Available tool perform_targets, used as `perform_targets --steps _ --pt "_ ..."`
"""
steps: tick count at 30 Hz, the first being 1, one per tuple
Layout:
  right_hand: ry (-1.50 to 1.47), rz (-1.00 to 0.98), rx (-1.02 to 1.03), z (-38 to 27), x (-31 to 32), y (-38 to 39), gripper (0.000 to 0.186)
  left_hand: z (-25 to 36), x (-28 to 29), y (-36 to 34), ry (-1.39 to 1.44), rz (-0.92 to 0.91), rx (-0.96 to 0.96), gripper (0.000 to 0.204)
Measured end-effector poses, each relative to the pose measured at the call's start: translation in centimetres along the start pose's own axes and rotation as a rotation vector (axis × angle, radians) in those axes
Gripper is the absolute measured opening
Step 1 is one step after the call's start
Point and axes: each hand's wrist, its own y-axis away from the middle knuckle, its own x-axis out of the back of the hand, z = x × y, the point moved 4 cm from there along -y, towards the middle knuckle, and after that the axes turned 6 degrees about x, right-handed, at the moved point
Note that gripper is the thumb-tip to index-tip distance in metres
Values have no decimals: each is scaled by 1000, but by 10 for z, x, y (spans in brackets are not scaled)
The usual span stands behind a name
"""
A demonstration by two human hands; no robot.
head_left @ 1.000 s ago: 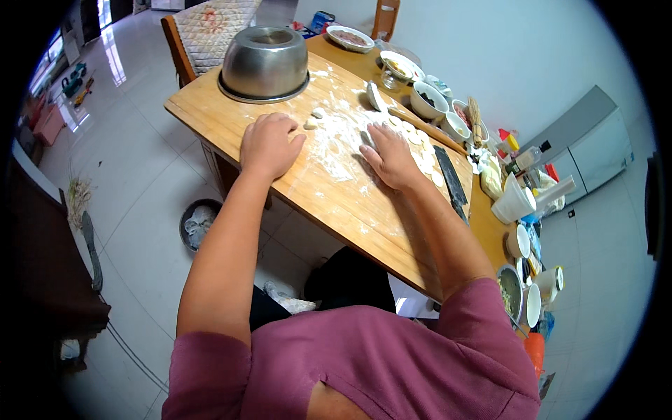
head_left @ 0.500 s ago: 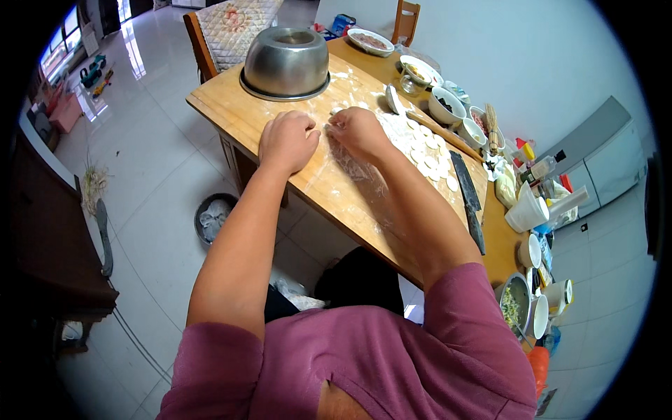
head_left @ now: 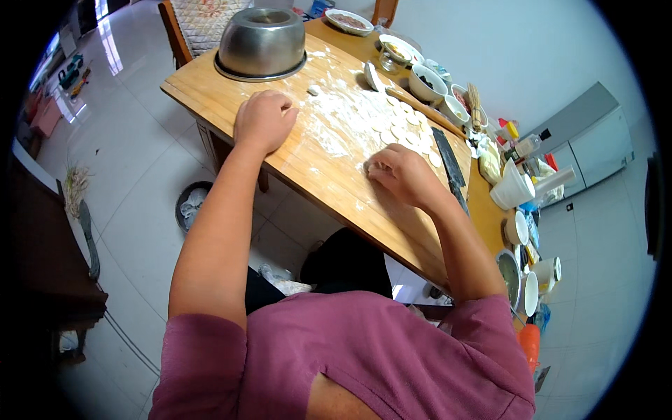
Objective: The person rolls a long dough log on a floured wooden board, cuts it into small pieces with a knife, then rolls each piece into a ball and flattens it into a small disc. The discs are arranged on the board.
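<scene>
My left hand [head_left: 266, 120] is curled closed at the near left part of the floured wooden board [head_left: 329, 178]; anything inside its fingers is hidden. Farther right, my right hand [head_left: 402, 173] hovers low over the board's near side, fingers bent and drawn together. Whether it grips something cannot be made out. A small lump of dough [head_left: 313, 90] lies beyond my left hand in the scattered flour [head_left: 336, 136]. Several flat round dough wrappers [head_left: 397, 131] are spread beyond my right hand, beside a black-bladed knife [head_left: 448, 155]. Behind them rests a wooden rolling pin [head_left: 428, 112].
An upturned steel basin [head_left: 260, 45] stands at the board's far left. White bowls [head_left: 427, 82], a plate of meat [head_left: 348, 22], a white jug [head_left: 509, 187] and bottles line the table's far and right side. A dark bin [head_left: 190, 206] sits on the floor.
My right hand has moved right and nearer, away from my left hand, uncovering the flour and dough lump. The view has shifted slightly; my left hand stays curled at the board's near left.
</scene>
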Motion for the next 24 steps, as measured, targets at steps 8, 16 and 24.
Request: perform_targets --steps 8,16,24 --pt "-61 -18 -13 10 -5 -3 18 1 1 0 7 -6 -5 25" --pt "-95 -57 -131 -2 4 0 26 -2 1 1 9 -9 11 26" --pt "-154 -16 -134 9 -5 1 21 -1 0 0 19 -6 2 25"
